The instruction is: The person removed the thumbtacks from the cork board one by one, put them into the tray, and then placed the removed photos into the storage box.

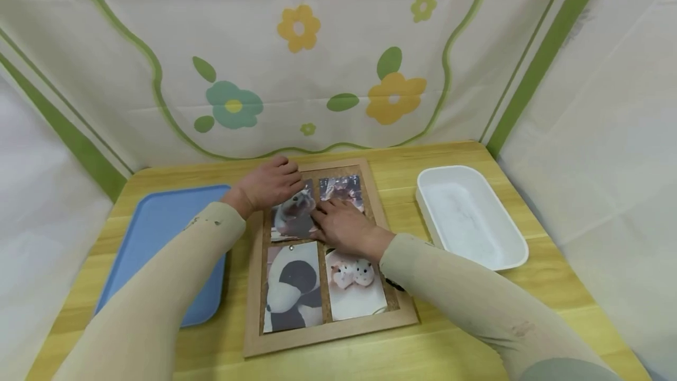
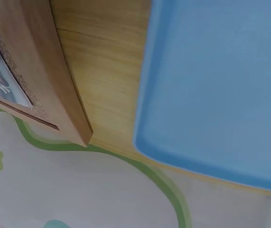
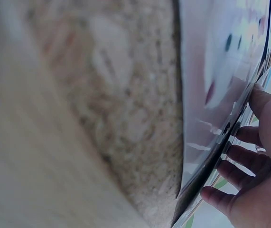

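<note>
A cork board (image 1: 254, 287) with a wooden frame lies on the table, bearing several animal photos. My left hand (image 1: 268, 184) is at the top of the upper-left photo (image 1: 282, 225), its fingers bent; what lies under its fingertips is hidden. Fingers of my right hand (image 1: 344, 227) rest spread on the board's middle, touching the upper photos. In the right wrist view, the right hand's fingertips (image 3: 216, 195) touch a glossy photo (image 3: 201, 109). The upper-right photo (image 1: 344, 186) is partly covered. Below are a panda photo (image 1: 293, 290) and a photo with white animal faces (image 1: 357, 296).
A blue tray (image 1: 164, 216) lies left of the board, its edge close to the frame. To the right stands a white plastic bin (image 1: 465, 216). Behind the wooden table (image 1: 396, 163) hangs a flowered cloth (image 1: 328, 46).
</note>
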